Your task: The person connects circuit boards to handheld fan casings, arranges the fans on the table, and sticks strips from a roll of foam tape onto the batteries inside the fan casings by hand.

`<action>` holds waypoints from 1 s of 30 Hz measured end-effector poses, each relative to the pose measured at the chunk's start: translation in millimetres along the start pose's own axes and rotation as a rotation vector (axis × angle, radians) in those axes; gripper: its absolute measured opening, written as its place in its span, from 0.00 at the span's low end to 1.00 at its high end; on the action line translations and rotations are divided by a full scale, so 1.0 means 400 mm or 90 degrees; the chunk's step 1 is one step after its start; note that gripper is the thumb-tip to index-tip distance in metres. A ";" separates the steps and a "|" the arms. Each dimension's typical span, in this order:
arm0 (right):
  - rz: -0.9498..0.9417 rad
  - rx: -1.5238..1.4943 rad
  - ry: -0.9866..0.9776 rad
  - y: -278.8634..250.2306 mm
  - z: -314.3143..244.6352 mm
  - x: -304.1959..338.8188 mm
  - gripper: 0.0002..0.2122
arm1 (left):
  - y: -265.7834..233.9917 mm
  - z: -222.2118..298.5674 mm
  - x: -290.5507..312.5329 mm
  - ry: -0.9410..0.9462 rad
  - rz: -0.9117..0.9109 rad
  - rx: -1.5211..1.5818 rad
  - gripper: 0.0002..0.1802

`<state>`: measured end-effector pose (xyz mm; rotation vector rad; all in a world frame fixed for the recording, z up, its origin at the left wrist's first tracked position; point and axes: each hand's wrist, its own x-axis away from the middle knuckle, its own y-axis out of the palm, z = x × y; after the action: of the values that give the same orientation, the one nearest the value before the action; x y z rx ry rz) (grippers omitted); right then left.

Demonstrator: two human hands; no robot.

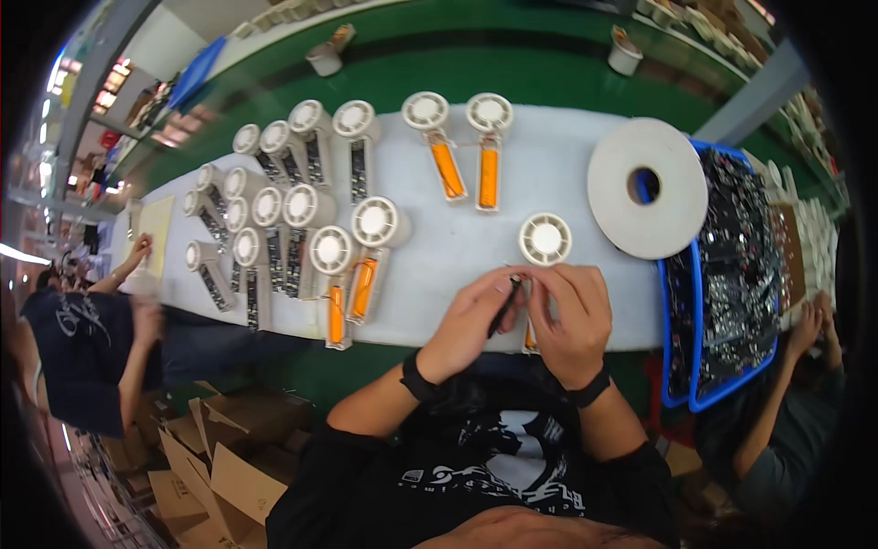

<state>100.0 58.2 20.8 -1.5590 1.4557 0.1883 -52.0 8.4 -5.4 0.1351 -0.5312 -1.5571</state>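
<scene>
My left hand pinches a narrow black strip, likely a small circuit board, just above the near part of the table. The fingertips of my right hand are closed at the strip's upper end; whatever they grip is too small to make out. Just beyond my fingers lies a white handheld-fan body with a round slotted head. My hands mostly hide its handle, though a bit of orange shows below them. To the left, two similar fan bodies have orange batteries in their open handles.
Two more orange-battery fans lie farther back. Several fan bodies with dark boards fill the left. At right are a big white roll and blue trays of circuit boards. Co-workers sit on both sides; cardboard boxes lie below left.
</scene>
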 end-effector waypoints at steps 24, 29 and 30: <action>-0.079 -0.063 0.071 -0.008 0.023 0.013 0.09 | 0.008 0.012 -0.010 -0.004 0.055 0.057 0.21; -0.065 -0.038 0.050 0.000 0.024 0.019 0.09 | -0.001 0.008 -0.006 -0.008 0.020 0.066 0.19; -0.065 -0.039 0.052 0.000 0.022 0.022 0.09 | -0.004 0.005 -0.006 -0.010 0.012 0.073 0.19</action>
<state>106.7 58.5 10.2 -1.7035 1.4396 0.1106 -54.0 11.0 -4.8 0.2045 -0.6327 -1.5112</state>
